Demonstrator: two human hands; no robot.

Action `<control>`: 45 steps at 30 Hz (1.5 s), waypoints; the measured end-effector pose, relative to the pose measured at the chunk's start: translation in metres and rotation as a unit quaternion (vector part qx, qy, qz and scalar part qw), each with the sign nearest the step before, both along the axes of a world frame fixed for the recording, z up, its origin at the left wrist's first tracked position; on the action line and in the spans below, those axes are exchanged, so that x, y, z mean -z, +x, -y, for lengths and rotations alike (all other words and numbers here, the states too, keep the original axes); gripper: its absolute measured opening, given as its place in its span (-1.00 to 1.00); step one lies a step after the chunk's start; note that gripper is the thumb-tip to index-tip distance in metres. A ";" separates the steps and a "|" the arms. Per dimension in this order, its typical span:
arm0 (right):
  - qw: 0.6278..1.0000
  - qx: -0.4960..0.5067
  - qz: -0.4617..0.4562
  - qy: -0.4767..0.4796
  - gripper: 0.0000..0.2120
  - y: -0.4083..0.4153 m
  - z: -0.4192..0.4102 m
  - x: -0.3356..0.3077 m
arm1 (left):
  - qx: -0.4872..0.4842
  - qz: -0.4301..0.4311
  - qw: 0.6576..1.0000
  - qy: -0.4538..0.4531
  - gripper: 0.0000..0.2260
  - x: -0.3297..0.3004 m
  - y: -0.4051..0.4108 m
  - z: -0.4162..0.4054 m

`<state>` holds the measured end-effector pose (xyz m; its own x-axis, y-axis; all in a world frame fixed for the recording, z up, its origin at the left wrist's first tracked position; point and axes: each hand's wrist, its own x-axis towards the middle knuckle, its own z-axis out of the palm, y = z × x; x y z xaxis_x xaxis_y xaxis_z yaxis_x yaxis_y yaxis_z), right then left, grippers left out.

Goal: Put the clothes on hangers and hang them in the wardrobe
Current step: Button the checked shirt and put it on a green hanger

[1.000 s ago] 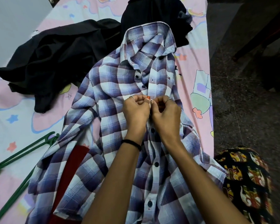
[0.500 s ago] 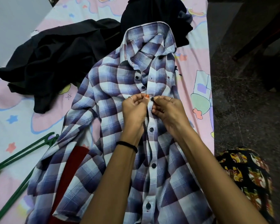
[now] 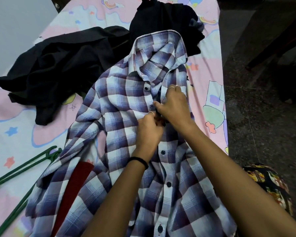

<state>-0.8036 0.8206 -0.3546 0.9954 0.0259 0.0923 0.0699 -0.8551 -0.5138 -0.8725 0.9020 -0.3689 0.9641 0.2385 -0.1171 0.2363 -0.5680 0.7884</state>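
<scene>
The plaid shirt [image 3: 120, 103] lay face up on the bed [image 3: 210, 69], collar toward the far end, its front placket running down between the person's forearms. Judging by the closed buttons below, the step in hand was fastening the front, and the hands had reached a button in the upper chest. To do it well, the two edges would need to be lined up so the button meets its own hole rather than the next one, the cloth kept flat and taut, and only enough buttons closed to keep the shirt from slipping off a hanger.

The left hand [image 3: 149, 130] was curled, its fingers pinching the placket just below that button, a black band on its wrist. The right hand [image 3: 173, 106] reached slightly farther up, fingers bent down and gripping the opposite edge of the shirt front; the two hands touched at the fingertips. Both forearms came in from the near edge and converged over the shirt.

Green hangers [image 3: 22, 166] lay on the bed at the left, partly under the sleeve. Dark clothes [image 3: 61, 65] were heaped beyond the shirt.
</scene>
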 end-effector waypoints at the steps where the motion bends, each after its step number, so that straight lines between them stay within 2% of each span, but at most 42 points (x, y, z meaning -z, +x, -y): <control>1: 0.999 -0.009 -0.009 -0.033 -0.48 0.003 -0.003 0.004 | 0.000 -0.003 1.000 0.016 -0.92 0.001 0.002 -0.001; 4: 0.998 0.007 -0.016 -0.060 -0.57 0.009 -0.004 0.012 | -0.046 0.015 0.997 0.052 -0.89 0.001 0.010 -0.005; 7: 0.999 0.033 0.008 0.018 -0.87 0.014 -0.002 0.019 | -0.096 0.036 0.992 0.080 -0.90 -0.001 0.027 -0.012; 8: 0.997 0.042 0.006 0.059 -0.89 0.014 -0.002 0.021 | -0.101 0.033 0.990 0.091 -0.90 -0.002 0.033 -0.014; 12: 0.980 0.085 -0.021 0.176 -0.81 0.012 0.005 0.023 | -0.079 -0.004 0.990 0.119 -0.88 0.007 0.049 -0.018; 18: 0.958 0.123 -0.052 0.252 -0.91 0.006 0.012 0.027 | -0.076 0.001 0.991 0.112 -0.89 0.026 0.054 -0.013; 23: 0.938 0.131 -0.072 0.312 -0.80 0.004 0.016 0.028 | -0.078 0.028 0.991 0.105 -0.91 0.030 0.055 -0.011; 27: 0.922 0.131 -0.087 0.353 -0.77 0.005 0.017 0.019 | -0.103 0.059 0.991 0.057 -0.88 0.021 0.057 -0.014; 32: 0.924 0.083 -0.038 0.371 -0.72 0.009 0.012 -0.009 | -0.143 0.083 0.983 -0.077 -0.89 -0.014 0.057 -0.019; 37: 0.948 0.018 -0.031 0.317 -0.78 0.007 0.003 -0.027 | -0.110 0.080 0.974 -0.180 -0.87 -0.033 0.058 -0.022; 45: 0.964 -0.002 -0.015 0.265 -0.88 0.003 0.005 -0.023 | -0.073 0.050 0.954 -0.287 -0.88 -0.029 0.057 -0.026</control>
<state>-0.8009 0.8160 -0.3313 0.9978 -0.0123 0.0651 0.0516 -0.4720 -0.8801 -0.8157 0.9279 -0.3399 0.9389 0.2953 -0.1771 0.1863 -0.0032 0.9825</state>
